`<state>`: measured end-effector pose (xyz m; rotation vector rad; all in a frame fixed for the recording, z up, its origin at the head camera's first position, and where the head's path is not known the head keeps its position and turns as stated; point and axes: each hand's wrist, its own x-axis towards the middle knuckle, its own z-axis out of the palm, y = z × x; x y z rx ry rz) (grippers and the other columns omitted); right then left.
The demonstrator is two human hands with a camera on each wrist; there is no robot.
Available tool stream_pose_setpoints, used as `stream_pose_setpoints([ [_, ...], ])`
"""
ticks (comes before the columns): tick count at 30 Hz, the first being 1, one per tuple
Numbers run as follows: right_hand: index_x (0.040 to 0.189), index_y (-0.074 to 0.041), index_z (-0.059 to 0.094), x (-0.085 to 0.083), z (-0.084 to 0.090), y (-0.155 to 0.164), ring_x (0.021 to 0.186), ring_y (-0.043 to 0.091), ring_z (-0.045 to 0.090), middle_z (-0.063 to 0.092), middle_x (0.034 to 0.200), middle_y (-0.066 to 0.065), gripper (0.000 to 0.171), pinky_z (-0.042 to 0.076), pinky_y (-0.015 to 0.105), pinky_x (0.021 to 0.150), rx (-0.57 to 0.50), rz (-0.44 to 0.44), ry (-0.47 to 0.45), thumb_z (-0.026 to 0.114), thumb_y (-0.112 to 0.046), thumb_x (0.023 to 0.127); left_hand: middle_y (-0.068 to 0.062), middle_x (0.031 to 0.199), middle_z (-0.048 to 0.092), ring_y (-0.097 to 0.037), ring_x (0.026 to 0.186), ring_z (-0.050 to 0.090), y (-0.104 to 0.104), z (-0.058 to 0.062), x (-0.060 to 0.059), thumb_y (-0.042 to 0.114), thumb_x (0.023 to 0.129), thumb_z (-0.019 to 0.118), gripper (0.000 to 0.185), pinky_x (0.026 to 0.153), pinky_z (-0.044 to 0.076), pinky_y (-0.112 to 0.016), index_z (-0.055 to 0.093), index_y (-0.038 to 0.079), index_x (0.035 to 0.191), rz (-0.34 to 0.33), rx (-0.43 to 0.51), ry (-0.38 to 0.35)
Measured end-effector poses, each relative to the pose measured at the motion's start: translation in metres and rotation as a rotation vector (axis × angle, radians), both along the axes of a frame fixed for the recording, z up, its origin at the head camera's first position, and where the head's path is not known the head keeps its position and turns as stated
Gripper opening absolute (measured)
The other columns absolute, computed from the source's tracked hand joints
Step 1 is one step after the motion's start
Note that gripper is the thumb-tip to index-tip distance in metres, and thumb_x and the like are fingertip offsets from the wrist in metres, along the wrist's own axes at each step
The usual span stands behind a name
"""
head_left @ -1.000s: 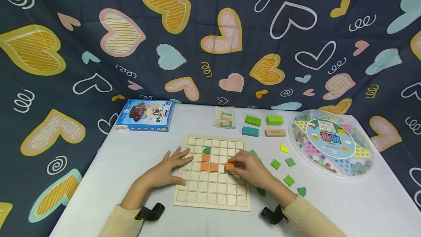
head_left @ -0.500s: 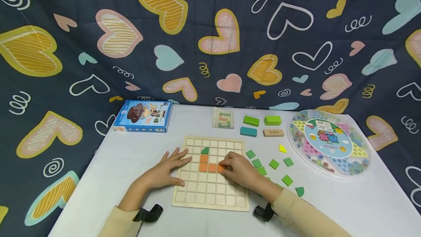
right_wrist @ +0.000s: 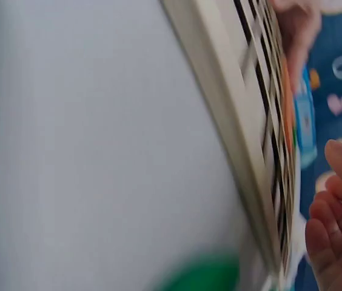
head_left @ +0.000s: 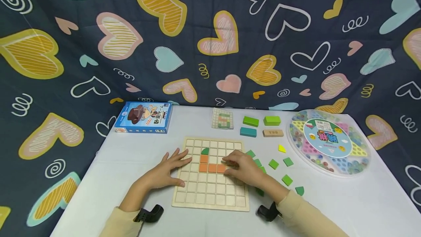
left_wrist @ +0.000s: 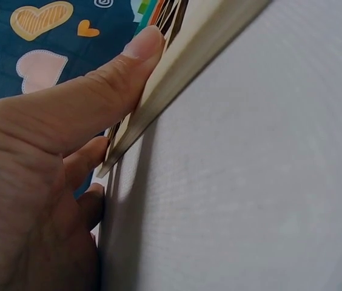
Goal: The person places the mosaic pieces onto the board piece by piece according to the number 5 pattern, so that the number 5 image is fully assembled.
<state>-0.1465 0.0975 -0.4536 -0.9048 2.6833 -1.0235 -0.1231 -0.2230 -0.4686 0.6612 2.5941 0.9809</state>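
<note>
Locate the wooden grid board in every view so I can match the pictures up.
Head: the wooden grid board lies flat at lower centre, between both hands.
Left wrist: its pale edge runs diagonally from top right, under the left hand.
Right wrist: its frame slants from top centre to lower right.
Shared landmark: the white tablecloth beneath the board.

Head view looks forward and down from above onto the white table [head_left: 125,156], taking in the whole wooden grid board [head_left: 210,189]. Left wrist view sits very close at table level against the board's edge [left_wrist: 177,66]. Right wrist view, equally close and blurred, grazes the same board [right_wrist: 238,121].
</note>
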Motion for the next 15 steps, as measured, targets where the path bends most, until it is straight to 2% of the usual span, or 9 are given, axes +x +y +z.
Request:
stream_pose_setpoints([
  [5,0.116,-0.008,0.066,-0.016,0.005,0.032,0.091,0.016,0.06,0.065,0.106,0.002,0.035,0.053,0.029,0.078,-0.052,-0.089,-0.03,0.073,-0.015,0.083,-0.005,0.157,0.022,-0.035,0.147,0.004,0.0,-0.002,0.0,0.04,0.07,0.079,0.083,0.115,-0.005,-0.059,0.045,0.017,0.142,0.001,-0.01,0.009],
  [10,0.113,-0.009,0.068,-0.039,0.0,0.068,0.095,0.018,0.062,0.066,0.107,0.003,0.029,0.054,0.034,0.082,0.006,-0.171,-0.046,0.071,-0.011,0.084,-0.005,0.158,0.022,-0.035,0.147,0.004,-0.002,-0.002,-0.001,0.042,0.07,0.078,0.083,0.115,-0.005,-0.059,0.045,0.018,0.143,-0.003,-0.013,0.017],
  [15,0.113,-0.01,0.068,-0.05,-0.003,0.085,0.098,0.019,0.061,0.066,0.109,0.004,0.027,0.053,0.037,0.085,0.061,-0.155,-0.114,0.067,-0.009,0.086,-0.005,0.158,0.021,-0.034,0.147,0.003,-0.001,-0.002,-0.001,0.043,0.071,0.078,0.083,0.115,-0.005,-0.059,0.044,0.018,0.143,-0.011,-0.013,0.005],
])
